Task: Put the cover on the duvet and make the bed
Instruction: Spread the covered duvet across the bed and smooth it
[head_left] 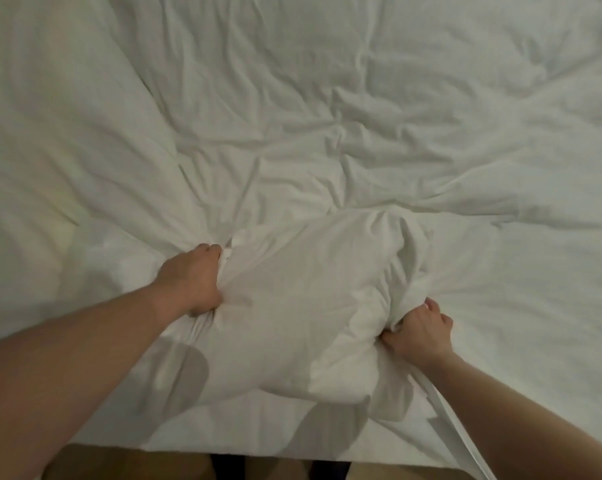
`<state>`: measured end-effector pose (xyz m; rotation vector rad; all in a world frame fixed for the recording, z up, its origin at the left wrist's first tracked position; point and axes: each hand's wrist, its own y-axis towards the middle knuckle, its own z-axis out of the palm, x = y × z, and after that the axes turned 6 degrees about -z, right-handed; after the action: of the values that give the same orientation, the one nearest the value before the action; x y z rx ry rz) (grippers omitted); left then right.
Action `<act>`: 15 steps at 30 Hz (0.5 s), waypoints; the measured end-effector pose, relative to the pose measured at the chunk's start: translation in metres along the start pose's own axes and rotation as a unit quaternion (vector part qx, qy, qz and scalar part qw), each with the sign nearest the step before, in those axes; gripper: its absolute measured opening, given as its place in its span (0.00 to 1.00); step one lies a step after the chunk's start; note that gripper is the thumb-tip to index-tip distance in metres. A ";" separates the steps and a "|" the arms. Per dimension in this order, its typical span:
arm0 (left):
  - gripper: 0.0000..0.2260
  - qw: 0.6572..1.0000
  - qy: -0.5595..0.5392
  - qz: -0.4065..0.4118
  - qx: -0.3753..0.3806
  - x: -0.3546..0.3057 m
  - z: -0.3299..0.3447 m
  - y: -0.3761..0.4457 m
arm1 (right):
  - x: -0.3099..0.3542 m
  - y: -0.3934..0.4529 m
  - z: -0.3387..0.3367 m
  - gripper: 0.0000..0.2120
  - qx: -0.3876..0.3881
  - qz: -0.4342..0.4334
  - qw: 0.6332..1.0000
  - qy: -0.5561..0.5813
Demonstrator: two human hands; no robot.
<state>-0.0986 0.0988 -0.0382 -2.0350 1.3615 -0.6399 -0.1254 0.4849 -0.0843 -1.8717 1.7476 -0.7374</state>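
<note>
A puffy white duvet (pixel 292 306), soft and quilted-looking under thin fabric, lay bunched in a rounded mound at the near edge of the bed, between the person's two hands. Over and around it spread a wrinkled white cotton duvet cover (pixel 327 133), which reached across nearly the whole view, creased in long folds that ran toward the mound. Where the cover ended and the filling began could not be told apart with certainty, since both were the same white.

The left hand (pixel 192 282) gripped a gathered bunch of the white fabric at the mound's left side, its fingers curled tight into the cloth with the knuckles up and the thumb hidden beneath. The right hand (pixel 419 332) gripped the fabric at the mound's right side, fingers curled round a twisted fold. From under that hand a flat white band of hemmed fabric (pixel 441 410) ran down and to the right along the bare right forearm (pixel 535 420). The bare left forearm (pixel 67 368) came in from the lower left corner.

The white bedding ended in a straight edge near the bottom of the view. Below that edge showed a tan floor (pixel 126 462), with dark shapes at the middle, too dim to name.
</note>
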 end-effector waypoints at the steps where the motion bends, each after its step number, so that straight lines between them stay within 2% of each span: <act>1: 0.27 1.000 -0.008 -0.012 -0.005 0.000 -0.001 0.003 | -0.001 0.004 0.001 0.29 -0.005 -0.004 1.000 0.001; 3: 0.23 0.999 -0.020 -0.031 0.004 0.003 -0.001 0.006 | -0.001 0.007 -0.002 0.12 -0.015 -0.019 1.000 -0.018; 4: 0.22 0.999 -0.020 -0.041 0.009 0.006 -0.002 0.006 | 0.000 0.008 -0.006 0.08 -0.013 -0.023 0.999 -0.017; 9: 0.19 0.996 0.013 -0.089 0.012 0.014 -0.007 -0.020 | -0.008 -0.009 -0.039 0.09 0.023 -0.041 0.999 -0.024; 12: 0.21 0.994 0.035 -0.105 0.027 0.033 -0.013 -0.056 | -0.017 -0.050 -0.064 0.14 0.060 -0.080 0.994 -0.052; 15: 0.20 0.993 0.044 -0.108 0.037 0.051 -0.018 -0.101 | -0.029 -0.099 -0.082 0.14 0.101 -0.096 0.988 -0.065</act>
<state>-0.0279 0.0768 0.0490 -2.1320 1.1565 -0.8709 -0.1077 0.5234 0.0403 -1.9187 1.3736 -0.8115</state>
